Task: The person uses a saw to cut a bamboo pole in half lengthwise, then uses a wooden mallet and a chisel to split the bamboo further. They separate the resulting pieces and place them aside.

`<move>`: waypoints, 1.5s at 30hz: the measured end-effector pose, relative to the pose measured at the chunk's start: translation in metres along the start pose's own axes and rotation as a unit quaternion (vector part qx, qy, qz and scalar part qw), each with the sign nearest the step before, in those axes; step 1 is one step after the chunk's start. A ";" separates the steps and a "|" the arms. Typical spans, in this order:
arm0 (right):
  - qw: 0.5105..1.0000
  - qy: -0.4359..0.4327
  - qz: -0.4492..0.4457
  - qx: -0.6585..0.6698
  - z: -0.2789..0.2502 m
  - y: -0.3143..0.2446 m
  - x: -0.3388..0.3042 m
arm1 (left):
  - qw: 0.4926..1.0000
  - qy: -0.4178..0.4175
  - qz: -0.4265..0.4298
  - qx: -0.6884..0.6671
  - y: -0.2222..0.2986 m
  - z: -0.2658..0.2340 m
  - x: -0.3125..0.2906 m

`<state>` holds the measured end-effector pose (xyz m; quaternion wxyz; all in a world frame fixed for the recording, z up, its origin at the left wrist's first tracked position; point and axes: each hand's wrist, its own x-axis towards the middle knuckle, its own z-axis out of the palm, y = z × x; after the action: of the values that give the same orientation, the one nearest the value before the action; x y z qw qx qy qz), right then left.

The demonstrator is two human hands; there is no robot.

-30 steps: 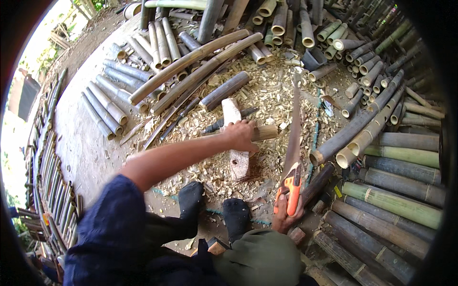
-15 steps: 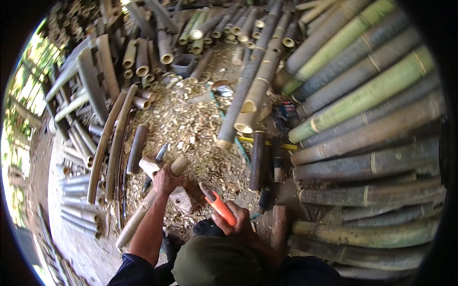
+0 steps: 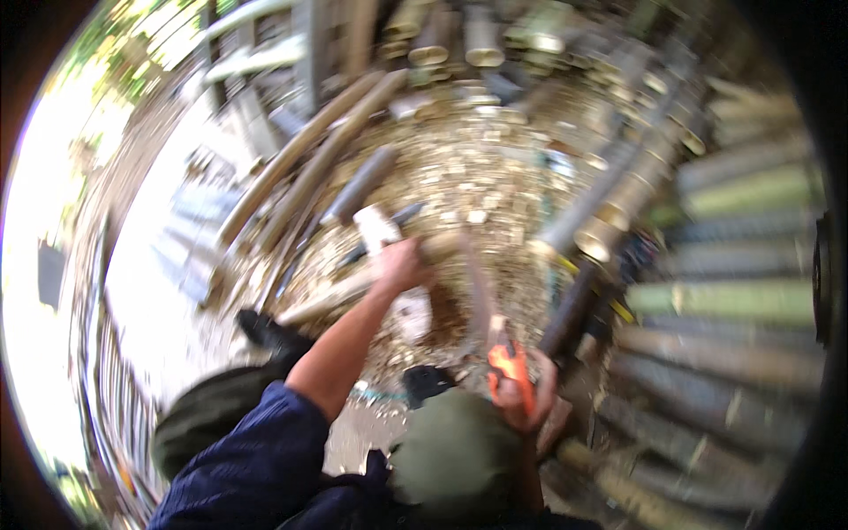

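Note:
My left hand (image 3: 405, 267) is closed around a pale bamboo pole (image 3: 336, 297) that slants from the lower left up to the right. A whitish wood block (image 3: 378, 230) stands beside that hand, and another pale block (image 3: 412, 314) sits just below it. In my right hand (image 3: 528, 396) is a handsaw (image 3: 511, 362), gripped by its orange handle. Its long blade, smeared by motion, points away from me, with the tip close to the pole's right end. Whether the blade touches the pole I cannot tell.
Wood chips (image 3: 477, 177) cover the ground ahead. Thick bamboo poles (image 3: 724, 303) are stacked on the right, and two long poles (image 3: 609, 216) lean at the upper right. Curved bamboo strips (image 3: 305, 146) lie at the left. A dark shoe (image 3: 427, 383) shows near the block.
The view has turned, shifting the surroundings rightward. The saw's blade now reaches out by the pole's right end, where before it was foreshortened nearer me. My left hand still grips the pole.

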<state>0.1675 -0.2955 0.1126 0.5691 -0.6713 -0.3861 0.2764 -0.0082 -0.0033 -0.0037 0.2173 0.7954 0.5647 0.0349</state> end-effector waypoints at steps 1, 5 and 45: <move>1.000 0.012 0.019 0.015 0.005 0.002 -0.008 | 0.999 -0.026 -0.028 0.002 0.002 0.002 0.003; 0.994 -0.023 -0.073 -0.075 -0.012 0.032 -0.014 | 1.000 -0.003 0.010 -0.004 0.006 -0.004 -0.002; 0.962 -0.134 -0.158 -0.180 0.036 -0.014 0.042 | 1.000 -0.024 -0.017 -0.002 0.003 0.004 -0.003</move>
<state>0.1583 -0.2395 0.1219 0.4186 -0.6496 -0.6036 0.1961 -0.0050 -0.0078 -0.0057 0.2330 0.7859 0.5727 0.0131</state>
